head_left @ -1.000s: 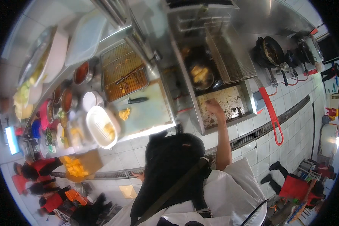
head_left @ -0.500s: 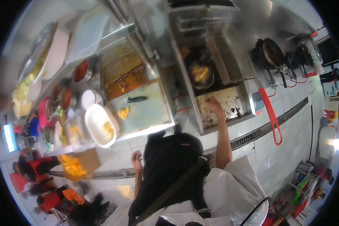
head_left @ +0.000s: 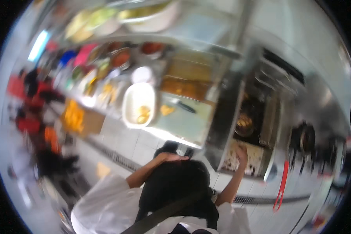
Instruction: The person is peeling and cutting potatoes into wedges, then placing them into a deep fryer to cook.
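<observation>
My right hand [head_left: 241,153] is closed in a fist over the speckled tray-like front part [head_left: 253,162] of the fryer. Just beyond it, a round skimmer [head_left: 244,130] carries browned fried pieces [head_left: 244,120] in the dark fryer well; its handle is too blurred to trace, but it lines up with my fist. My left hand [head_left: 172,157] is in front of my black apron, fingers stretched out and nothing seen in them. To the left, a cutting board [head_left: 185,126] bears a black-handled knife [head_left: 186,107] and a yellow fried piece [head_left: 167,110].
A white basket [head_left: 138,99] with fried pieces sits left of the board, beside a rack tray [head_left: 185,86] and sauce pots [head_left: 121,58]. A fryer basket [head_left: 268,123] with a long red handle [head_left: 281,185] rests at the right. Pans [head_left: 306,138] hang beyond. People [head_left: 29,97] stand far left.
The view has swung right, so the counter and fryer appear shifted and blurred. My left hand has come up from beside the apron to its front. My right fist stays over the fryer front.
</observation>
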The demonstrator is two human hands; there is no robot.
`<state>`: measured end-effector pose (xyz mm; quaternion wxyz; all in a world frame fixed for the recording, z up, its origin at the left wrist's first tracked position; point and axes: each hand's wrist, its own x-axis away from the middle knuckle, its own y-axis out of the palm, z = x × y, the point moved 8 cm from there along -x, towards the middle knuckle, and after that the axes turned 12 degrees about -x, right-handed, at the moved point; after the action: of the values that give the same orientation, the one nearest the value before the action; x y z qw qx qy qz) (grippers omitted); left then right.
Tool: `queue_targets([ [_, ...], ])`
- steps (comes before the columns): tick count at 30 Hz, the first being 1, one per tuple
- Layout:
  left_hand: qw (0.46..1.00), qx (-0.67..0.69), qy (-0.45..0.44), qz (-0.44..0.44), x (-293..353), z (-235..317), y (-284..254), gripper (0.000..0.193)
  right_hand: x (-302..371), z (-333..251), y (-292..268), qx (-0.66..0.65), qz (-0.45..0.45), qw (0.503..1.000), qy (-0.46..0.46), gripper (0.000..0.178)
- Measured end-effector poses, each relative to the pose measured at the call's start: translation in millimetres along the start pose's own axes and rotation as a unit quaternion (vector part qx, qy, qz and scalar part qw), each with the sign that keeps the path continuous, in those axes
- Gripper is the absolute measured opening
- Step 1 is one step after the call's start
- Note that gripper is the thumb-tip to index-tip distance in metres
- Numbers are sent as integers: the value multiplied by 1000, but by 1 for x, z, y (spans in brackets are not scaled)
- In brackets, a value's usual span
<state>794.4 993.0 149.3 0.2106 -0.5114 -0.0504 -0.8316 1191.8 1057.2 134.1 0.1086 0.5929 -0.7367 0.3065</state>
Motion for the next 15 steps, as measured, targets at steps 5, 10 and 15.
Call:
queue_targets([
  [5,988,123,3,-89,-45,-47,23,71,-10,20,-1,-63,8,997,34,41],
  [10,919,280,228,159,-38,-77,-27,42,-20,41,-8,-114,26,990,80,30],
  [15,769,278,42,575,-6,-268,-9,26,-22,21,5,-163,-34,986,-3,22],
])
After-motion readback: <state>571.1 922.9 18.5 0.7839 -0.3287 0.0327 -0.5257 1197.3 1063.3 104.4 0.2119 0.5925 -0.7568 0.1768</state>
